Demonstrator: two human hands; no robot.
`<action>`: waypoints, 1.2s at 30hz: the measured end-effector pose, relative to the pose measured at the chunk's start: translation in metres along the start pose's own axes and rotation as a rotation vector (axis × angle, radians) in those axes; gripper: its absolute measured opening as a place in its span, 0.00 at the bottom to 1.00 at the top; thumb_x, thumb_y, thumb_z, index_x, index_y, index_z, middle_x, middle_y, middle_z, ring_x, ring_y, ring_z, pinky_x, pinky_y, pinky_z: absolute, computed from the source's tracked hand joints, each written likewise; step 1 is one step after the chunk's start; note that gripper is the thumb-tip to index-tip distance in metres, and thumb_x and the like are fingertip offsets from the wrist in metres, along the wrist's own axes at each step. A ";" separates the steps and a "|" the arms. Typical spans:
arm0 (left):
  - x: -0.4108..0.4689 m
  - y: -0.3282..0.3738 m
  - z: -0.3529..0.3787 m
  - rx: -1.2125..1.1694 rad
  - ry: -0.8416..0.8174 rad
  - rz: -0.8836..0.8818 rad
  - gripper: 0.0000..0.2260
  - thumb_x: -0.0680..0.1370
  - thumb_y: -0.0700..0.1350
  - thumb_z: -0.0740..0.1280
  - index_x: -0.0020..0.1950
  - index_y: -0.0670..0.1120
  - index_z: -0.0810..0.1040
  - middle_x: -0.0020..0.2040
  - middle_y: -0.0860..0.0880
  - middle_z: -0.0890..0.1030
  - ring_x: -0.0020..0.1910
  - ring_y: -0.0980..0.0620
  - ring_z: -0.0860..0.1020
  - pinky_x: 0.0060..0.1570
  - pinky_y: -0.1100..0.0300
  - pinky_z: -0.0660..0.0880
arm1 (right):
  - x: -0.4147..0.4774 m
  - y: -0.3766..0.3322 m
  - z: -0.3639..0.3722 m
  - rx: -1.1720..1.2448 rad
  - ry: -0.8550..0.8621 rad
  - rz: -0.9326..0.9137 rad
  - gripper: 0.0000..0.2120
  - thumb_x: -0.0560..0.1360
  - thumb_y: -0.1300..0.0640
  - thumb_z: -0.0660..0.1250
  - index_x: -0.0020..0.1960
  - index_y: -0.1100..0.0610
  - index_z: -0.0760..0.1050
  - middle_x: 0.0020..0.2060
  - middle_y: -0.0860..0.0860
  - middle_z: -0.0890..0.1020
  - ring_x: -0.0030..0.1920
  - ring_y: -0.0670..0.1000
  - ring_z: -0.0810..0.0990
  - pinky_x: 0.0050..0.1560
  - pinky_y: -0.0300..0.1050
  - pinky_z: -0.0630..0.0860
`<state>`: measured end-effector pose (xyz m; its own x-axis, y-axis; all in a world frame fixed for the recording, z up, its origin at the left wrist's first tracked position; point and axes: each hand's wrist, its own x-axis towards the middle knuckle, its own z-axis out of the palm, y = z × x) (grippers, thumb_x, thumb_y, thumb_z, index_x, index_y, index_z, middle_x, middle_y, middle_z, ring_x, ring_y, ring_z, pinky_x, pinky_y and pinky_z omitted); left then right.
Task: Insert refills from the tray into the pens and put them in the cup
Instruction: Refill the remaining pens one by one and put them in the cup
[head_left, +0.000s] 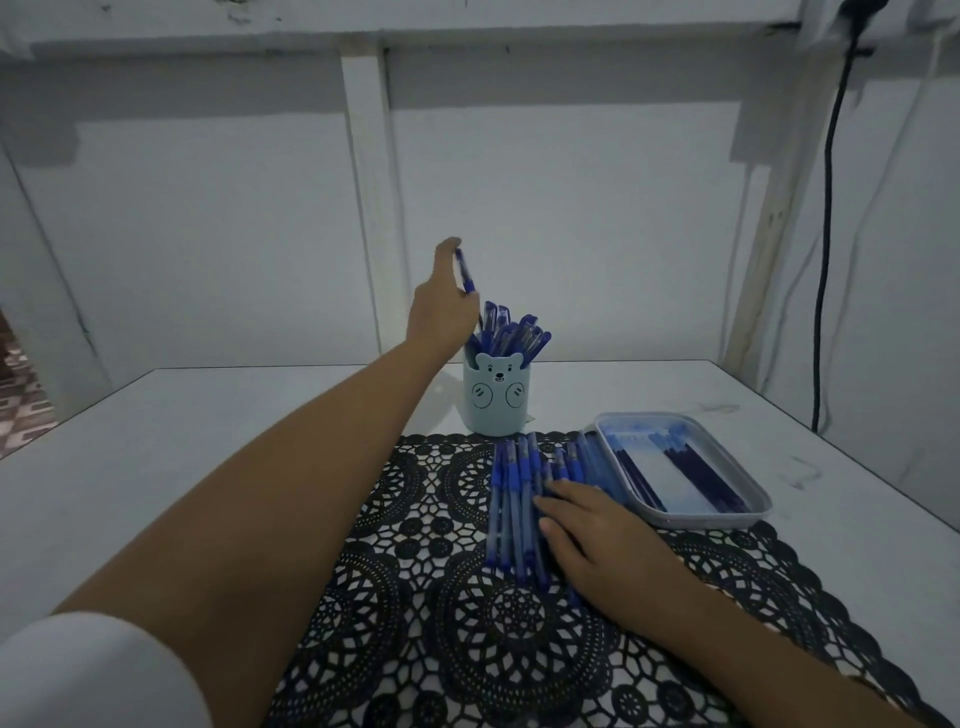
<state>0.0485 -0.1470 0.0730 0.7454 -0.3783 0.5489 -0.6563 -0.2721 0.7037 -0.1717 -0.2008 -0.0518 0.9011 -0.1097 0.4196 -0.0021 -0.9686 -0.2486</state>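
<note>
Above the cup (496, 400), just to its left, a blue pen (466, 271) is pinched in the fingers of the left hand (441, 306), tilted with its lower end toward the cup's rim. That cup is pale blue with a bear face on its front, stands upright on the white worktop (182, 441) at the far edge of a black lace mat (426, 597), and is crowded with blue pens (511, 335) leaning out to the right. Nearer, on the mat, a row of loose pens (519, 499) lies side by side, running away from the viewer, their blue grips toward the cup. Flat on the right part of this row rests the right hand (597, 540), fingers stretched forward and touching the pens; whether it grips any one of them cannot be told. Just beside the row on the right sits a shallow grey tray (748, 514), partly on the mat and partly on the bare worktop, holding dark blue refills (701, 478) laid lengthwise. Behind everything rise white wall panels, and a black cable (826, 260) hangs down at the far right. A white sleeve (93, 675) shows at the lower left.
</note>
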 end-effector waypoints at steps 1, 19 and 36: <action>0.000 -0.004 0.002 0.038 -0.034 0.013 0.22 0.76 0.37 0.61 0.68 0.51 0.62 0.39 0.43 0.78 0.35 0.48 0.76 0.36 0.57 0.74 | 0.000 0.000 0.000 0.003 0.000 -0.002 0.20 0.81 0.50 0.50 0.71 0.51 0.63 0.70 0.45 0.64 0.70 0.42 0.59 0.63 0.27 0.43; -0.086 -0.024 -0.008 0.270 -0.137 0.039 0.09 0.79 0.45 0.58 0.57 0.47 0.73 0.50 0.50 0.77 0.35 0.55 0.75 0.40 0.56 0.76 | -0.001 -0.002 -0.002 0.056 0.023 0.055 0.18 0.80 0.51 0.52 0.67 0.53 0.70 0.66 0.47 0.70 0.67 0.43 0.65 0.68 0.35 0.44; -0.132 -0.029 -0.001 0.520 -0.619 -0.137 0.14 0.75 0.51 0.63 0.43 0.39 0.76 0.47 0.43 0.76 0.46 0.46 0.76 0.49 0.53 0.74 | -0.001 -0.003 -0.005 0.127 0.096 0.083 0.21 0.75 0.49 0.52 0.56 0.57 0.79 0.52 0.47 0.79 0.53 0.43 0.73 0.63 0.43 0.67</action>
<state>-0.0309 -0.0879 -0.0192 0.7230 -0.6906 0.0179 -0.6482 -0.6691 0.3635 -0.1750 -0.1986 -0.0472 0.8545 -0.2146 0.4730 -0.0142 -0.9200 -0.3917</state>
